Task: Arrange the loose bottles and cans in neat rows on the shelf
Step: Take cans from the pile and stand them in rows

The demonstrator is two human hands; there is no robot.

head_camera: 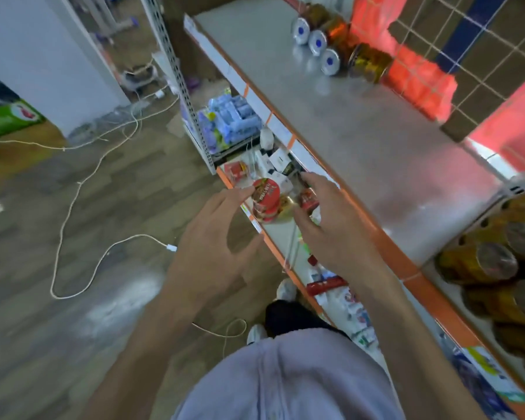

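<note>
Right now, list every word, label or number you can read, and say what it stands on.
Nothing reads clearly.
red lid: dark print, too blurred.
shelf-edge labels: too small.
green box: blurred.
jar caps: blue dot, no text seen.

Soft, even indoor light; the shelf [361, 131] top shows pale glare patches, the floor [73, 237] a dull sheen. Motion blur smears the whole view, and wide-angle distortion bends the edges.
</note>
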